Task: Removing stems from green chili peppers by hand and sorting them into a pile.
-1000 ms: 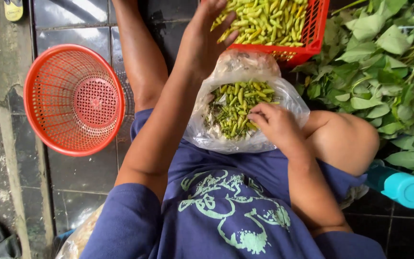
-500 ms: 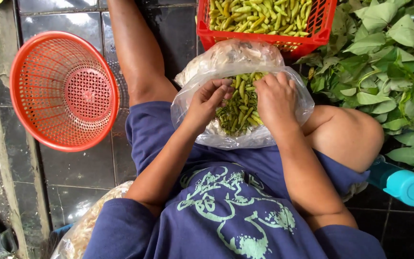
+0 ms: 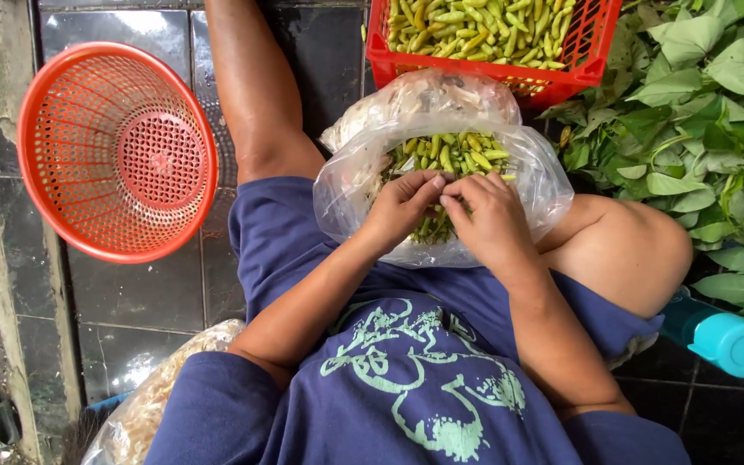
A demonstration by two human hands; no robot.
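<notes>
A clear plastic bag (image 3: pixel 350 185) full of small green chillies (image 3: pixel 458 155) rests on my lap. Both hands are over its open mouth. My left hand (image 3: pixel 402 211) and my right hand (image 3: pixel 488 220) meet fingertip to fingertip, pinching what looks like one small chilli between them; the piece itself is mostly hidden by my fingers. A red rectangular crate (image 3: pixel 484 73) holding many more green and yellowish chillies stands just beyond the bag.
A round orange mesh basket (image 3: pixel 58 129) lies tilted on dark tiles at the left. A heap of green leaves (image 3: pixel 699 146) fills the right side. A turquoise bottle (image 3: pixel 721 340) lies by my right knee. Another plastic bag (image 3: pixel 144 405) sits at lower left.
My left hand came back from the red crate to the bag. Both hands have closed together at the bag's middle. The view has tilted down slightly.
</notes>
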